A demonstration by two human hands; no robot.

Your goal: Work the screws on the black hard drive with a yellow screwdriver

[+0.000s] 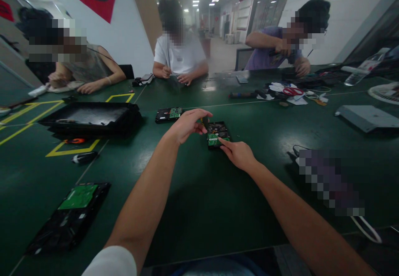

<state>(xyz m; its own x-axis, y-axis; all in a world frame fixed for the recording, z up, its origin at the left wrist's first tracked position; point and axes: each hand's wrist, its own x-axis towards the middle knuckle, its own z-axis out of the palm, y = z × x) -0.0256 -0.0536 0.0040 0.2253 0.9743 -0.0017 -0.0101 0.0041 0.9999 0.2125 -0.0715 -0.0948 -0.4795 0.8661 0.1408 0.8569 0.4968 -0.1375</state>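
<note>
A black hard drive with a green circuit board lies on the dark green table, between my two hands. My left hand is at its upper left, fingers curled round a small dark and yellow object, too small to name. The index finger of my right hand rests on the green board at the drive's near side, with the thumb by the drive's edge. Another drive with a green board lies just beyond my left hand. A larger view of a third drive shows at the near left.
Black trays are stacked at the left, near a dark marker-like object. A grey box, a blurred pouch, a bottle and cables are at the right. Three people sit across the table.
</note>
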